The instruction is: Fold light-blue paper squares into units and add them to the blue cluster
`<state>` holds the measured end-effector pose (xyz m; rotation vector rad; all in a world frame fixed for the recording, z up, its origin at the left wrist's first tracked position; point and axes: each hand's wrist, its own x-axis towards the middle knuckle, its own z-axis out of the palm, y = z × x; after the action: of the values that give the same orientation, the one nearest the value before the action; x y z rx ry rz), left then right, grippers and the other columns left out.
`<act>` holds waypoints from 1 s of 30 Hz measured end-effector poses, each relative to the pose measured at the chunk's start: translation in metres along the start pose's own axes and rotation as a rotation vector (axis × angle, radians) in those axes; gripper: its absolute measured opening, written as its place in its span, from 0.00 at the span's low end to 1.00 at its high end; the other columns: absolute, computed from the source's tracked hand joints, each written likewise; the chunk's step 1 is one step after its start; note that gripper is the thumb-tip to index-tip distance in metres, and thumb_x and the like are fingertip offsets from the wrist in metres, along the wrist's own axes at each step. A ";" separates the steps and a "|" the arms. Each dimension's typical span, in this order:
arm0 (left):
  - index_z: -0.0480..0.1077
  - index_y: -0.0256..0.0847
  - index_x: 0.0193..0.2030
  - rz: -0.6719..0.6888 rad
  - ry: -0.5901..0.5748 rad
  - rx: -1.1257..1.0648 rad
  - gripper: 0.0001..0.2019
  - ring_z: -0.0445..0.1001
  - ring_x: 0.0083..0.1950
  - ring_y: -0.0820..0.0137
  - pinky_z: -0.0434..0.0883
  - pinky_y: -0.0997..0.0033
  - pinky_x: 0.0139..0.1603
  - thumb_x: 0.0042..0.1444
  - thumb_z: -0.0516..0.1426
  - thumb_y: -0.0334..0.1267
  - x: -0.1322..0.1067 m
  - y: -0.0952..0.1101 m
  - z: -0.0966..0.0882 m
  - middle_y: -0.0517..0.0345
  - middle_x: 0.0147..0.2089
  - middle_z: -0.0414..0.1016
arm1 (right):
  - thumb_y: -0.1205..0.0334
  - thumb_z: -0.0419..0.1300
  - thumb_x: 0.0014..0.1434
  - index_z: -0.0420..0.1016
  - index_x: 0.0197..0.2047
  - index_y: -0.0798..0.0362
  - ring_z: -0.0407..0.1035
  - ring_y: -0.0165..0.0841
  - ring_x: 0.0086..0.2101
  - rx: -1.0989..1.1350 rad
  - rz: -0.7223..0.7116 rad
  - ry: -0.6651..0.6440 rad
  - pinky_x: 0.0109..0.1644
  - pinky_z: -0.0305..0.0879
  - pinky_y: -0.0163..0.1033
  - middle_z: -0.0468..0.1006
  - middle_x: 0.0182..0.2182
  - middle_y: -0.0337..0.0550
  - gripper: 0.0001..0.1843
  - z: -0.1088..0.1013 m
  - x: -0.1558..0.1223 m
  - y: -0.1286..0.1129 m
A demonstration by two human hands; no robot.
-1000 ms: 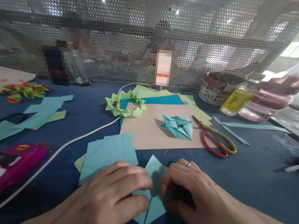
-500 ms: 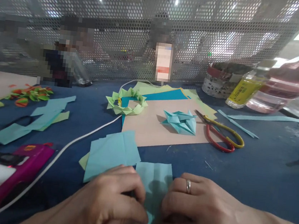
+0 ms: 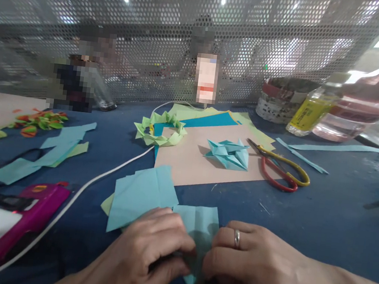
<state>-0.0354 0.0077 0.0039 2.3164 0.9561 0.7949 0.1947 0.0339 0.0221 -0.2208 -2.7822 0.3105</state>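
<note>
A creased light-blue sheet of paper (image 3: pixel 203 220) lies on the dark blue table in front of me, between my hands. My left hand (image 3: pixel 158 250) has its fingers curled, pinching the sheet's left side. On the right side, my right hand (image 3: pixel 251 263), wearing a ring, presses and grips the paper with bent fingers; its fingertips are partly hidden. A stack of light-blue paper pieces (image 3: pixel 142 193) lies just beyond my left hand. Farther back, a folded light-blue paper piece (image 3: pixel 231 154) and a ring of folded green paper (image 3: pixel 159 132) rest on a pale pink sheet (image 3: pixel 189 169).
Scissors (image 3: pixel 282 171) with red and yellow handles lie right of the pink sheet. A white cable (image 3: pixel 92 181) crosses the left side near a magenta device (image 3: pixel 39 198). Bottles (image 3: pixel 312 110) and a round container (image 3: pixel 277 104) stand back right before a perforated metal panel (image 3: pixel 154 28).
My left hand has shifted slightly right across the sheet, its fingertips closer to my right hand. The right hand has barely moved and keeps its grip.
</note>
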 end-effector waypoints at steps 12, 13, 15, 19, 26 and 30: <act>0.72 0.41 0.33 0.025 0.038 0.174 0.11 0.68 0.37 0.68 0.69 0.69 0.38 0.65 0.52 0.29 -0.005 0.009 0.000 0.57 0.37 0.73 | 0.67 0.54 0.70 0.76 0.36 0.50 0.66 0.28 0.34 0.003 0.034 0.030 0.37 0.58 0.38 0.75 0.35 0.35 0.12 0.010 -0.007 0.002; 0.72 0.41 0.33 0.022 0.027 0.182 0.11 0.68 0.37 0.68 0.69 0.68 0.39 0.65 0.52 0.29 -0.006 0.008 0.001 0.57 0.36 0.73 | 0.67 0.54 0.70 0.75 0.36 0.50 0.67 0.28 0.34 0.004 0.040 0.034 0.38 0.58 0.38 0.75 0.35 0.35 0.12 0.012 -0.008 0.002; 0.73 0.41 0.34 0.032 0.037 0.193 0.11 0.68 0.37 0.68 0.68 0.67 0.38 0.66 0.51 0.30 -0.007 0.005 0.001 0.56 0.37 0.73 | 0.66 0.55 0.69 0.75 0.36 0.50 0.67 0.28 0.35 0.011 0.051 0.055 0.38 0.58 0.38 0.75 0.35 0.35 0.10 0.015 -0.009 0.003; 0.72 0.41 0.30 0.102 0.039 0.176 0.14 0.67 0.34 0.69 0.66 0.68 0.36 0.67 0.51 0.34 -0.008 0.004 0.000 0.57 0.34 0.72 | 0.65 0.57 0.69 0.75 0.38 0.51 0.66 0.29 0.35 0.034 0.003 0.064 0.38 0.58 0.38 0.75 0.35 0.36 0.07 0.014 -0.009 0.005; 0.75 0.43 0.30 0.105 0.098 0.217 0.15 0.69 0.39 0.67 0.67 0.68 0.36 0.66 0.51 0.30 -0.003 0.010 -0.001 0.56 0.40 0.75 | 0.66 0.58 0.68 0.75 0.39 0.53 0.65 0.30 0.35 0.051 -0.018 0.007 0.38 0.57 0.38 0.75 0.36 0.38 0.05 0.005 -0.006 0.005; 0.73 0.40 0.28 0.198 0.138 0.291 0.16 0.71 0.37 0.70 0.67 0.67 0.37 0.65 0.52 0.27 -0.006 0.010 0.005 0.59 0.34 0.75 | 0.66 0.57 0.68 0.76 0.40 0.54 0.64 0.31 0.34 0.056 -0.007 -0.012 0.37 0.56 0.39 0.75 0.37 0.38 0.06 0.004 -0.005 0.004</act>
<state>-0.0310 -0.0037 0.0050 2.6678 0.9655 0.9610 0.1984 0.0360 0.0162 -0.1969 -2.7812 0.3882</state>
